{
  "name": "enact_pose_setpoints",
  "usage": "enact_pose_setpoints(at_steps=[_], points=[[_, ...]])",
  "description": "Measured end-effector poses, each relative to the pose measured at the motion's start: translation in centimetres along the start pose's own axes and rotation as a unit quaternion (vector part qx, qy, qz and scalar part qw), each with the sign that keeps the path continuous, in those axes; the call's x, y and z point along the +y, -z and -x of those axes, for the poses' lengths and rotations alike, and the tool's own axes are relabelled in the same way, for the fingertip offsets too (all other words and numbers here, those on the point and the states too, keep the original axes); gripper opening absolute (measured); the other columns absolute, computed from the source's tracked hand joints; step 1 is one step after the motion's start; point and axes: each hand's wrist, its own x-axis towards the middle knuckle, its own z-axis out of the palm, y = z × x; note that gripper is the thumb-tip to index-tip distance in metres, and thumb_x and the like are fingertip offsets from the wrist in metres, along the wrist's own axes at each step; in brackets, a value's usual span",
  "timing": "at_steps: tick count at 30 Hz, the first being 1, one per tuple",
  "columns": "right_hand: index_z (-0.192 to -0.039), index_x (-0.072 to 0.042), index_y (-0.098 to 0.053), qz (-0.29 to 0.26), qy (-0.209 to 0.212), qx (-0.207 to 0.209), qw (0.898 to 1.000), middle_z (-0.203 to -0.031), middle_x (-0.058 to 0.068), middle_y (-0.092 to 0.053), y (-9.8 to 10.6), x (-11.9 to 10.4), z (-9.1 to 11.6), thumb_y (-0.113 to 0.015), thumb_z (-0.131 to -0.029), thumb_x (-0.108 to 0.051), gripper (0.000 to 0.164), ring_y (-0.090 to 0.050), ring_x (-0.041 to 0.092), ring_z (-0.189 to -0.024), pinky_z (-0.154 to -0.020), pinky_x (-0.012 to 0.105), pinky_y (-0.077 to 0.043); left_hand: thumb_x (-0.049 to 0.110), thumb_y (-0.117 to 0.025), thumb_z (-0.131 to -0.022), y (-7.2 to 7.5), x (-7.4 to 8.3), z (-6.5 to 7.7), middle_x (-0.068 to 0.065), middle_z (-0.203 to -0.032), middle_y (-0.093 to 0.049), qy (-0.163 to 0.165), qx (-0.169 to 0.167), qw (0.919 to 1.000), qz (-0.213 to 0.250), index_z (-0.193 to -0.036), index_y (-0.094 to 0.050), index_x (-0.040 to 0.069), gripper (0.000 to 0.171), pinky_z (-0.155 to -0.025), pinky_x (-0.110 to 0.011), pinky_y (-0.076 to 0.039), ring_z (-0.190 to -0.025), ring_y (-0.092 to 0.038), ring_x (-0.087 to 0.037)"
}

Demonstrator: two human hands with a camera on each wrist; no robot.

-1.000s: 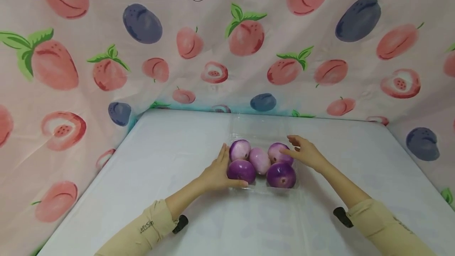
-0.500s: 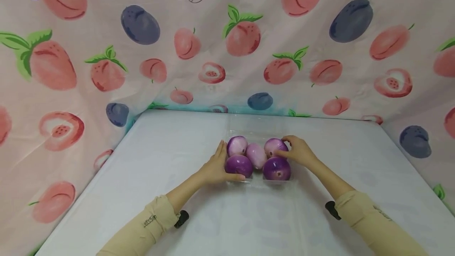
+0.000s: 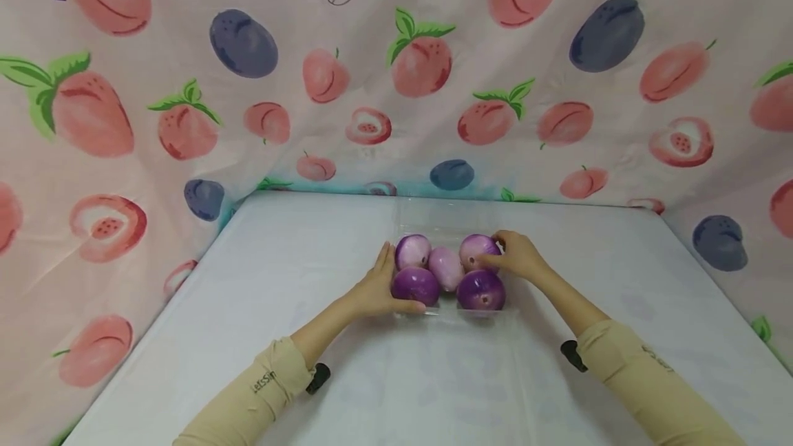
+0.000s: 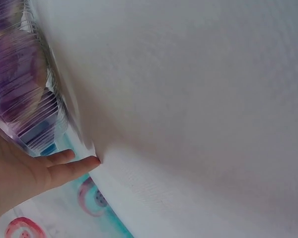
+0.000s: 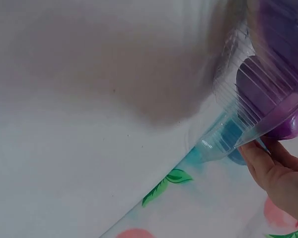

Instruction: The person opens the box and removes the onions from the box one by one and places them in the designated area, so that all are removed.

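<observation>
A clear plastic clamshell box [image 3: 447, 310] holds several glossy purple onions, with its see-through lid [image 3: 442, 213] folded back behind it. My left hand [image 3: 374, 294] rests along the box's left side, fingers straight and thumb reaching across the front edge. At the back right, my right hand [image 3: 520, 257] pinches an onion [image 3: 476, 249] between thumb and fingers. A darker onion [image 3: 481, 290] lies in front of that one, and a pale oval one [image 3: 446, 269] sits in the middle. Through the ribbed wall, onions [image 4: 17, 74] show in the left wrist view.
A white-covered table [image 3: 297, 246] stretches out around the box. Behind it and at the sides hangs a fruit-printed cloth [image 3: 365, 33]. Dark wrist devices [image 3: 319, 378] sit under both sleeves.
My right hand has closed in on the back right onion, its fingers now curled behind it. The box with its onions has shifted slightly away from me. My left hand stays at its side.
</observation>
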Motion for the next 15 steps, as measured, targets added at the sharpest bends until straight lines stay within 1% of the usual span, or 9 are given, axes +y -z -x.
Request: enact_pose_setpoints(at_steps=[2,4,8,10,15], points=[[-0.104,0.012,-0.057,-0.013,0.003,0.002,1.0,-0.089,0.023,-0.062,0.13,0.09,-0.14,-0.072,-0.079,-0.023,0.046,-0.055,0.03,-0.079,-0.071,0.041,-0.049,0.067,-0.073,-0.065,0.03,-0.11,-0.11,-0.016,-0.158,0.014,0.0,-0.002,1.0,0.006,-0.15,0.007,0.002,0.134,-0.112,-0.056,-0.023,-0.143,-0.01,-0.044],[-0.105,0.009,-0.055,-0.022,0.002,0.0,1.0,-0.092,0.023,-0.062,0.24,0.14,-0.17,-0.071,-0.081,-0.024,0.044,-0.056,0.03,-0.082,-0.073,0.041,-0.05,0.066,-0.074,-0.065,0.04,-0.19,-0.24,-0.016,-0.158,0.015,-0.003,-0.003,0.9999,0.015,-0.15,0.008,0.001,0.134,-0.113,-0.056,-0.022,-0.143,-0.008,-0.044],[-0.107,0.007,-0.053,-0.027,-0.005,-0.005,1.0,-0.1,0.026,-0.063,0.47,0.21,-0.05,-0.07,-0.082,-0.025,0.044,-0.059,0.036,-0.092,-0.082,0.048,-0.051,0.066,-0.073,-0.066,-0.14,-0.34,-0.35,-0.019,-0.157,0.016,-0.018,-0.009,0.9994,0.027,-0.149,0.009,-0.002,0.135,-0.113,-0.057,-0.021,-0.143,-0.006,-0.044],[-0.108,0.008,-0.052,-0.03,-0.007,-0.012,0.999,-0.104,0.029,-0.062,0.59,0.23,-0.02,-0.069,-0.083,-0.025,0.045,-0.059,0.04,-0.097,-0.085,0.05,-0.05,0.065,-0.073,-0.066,-0.21,-0.35,-0.32,-0.02,-0.156,0.017,-0.019,-0.012,0.9994,0.028,-0.149,0.009,-0.002,0.135,-0.113,-0.055,-0.021,-0.143,-0.005,-0.043],[-0.112,0.008,-0.048,-0.045,-0.015,-0.029,0.998,-0.108,0.031,-0.06,0.98,0.32,-0.02,-0.066,-0.086,-0.025,0.045,-0.058,0.042,-0.1,-0.085,0.049,-0.051,0.061,-0.075,-0.066,-0.17,-0.15,-0.45,-0.018,-0.156,0.018,-0.014,-0.012,0.9993,0.031,-0.149,0.01,-0.001,0.134,-0.114,-0.053,-0.02,-0.145,-0.002,-0.039]])
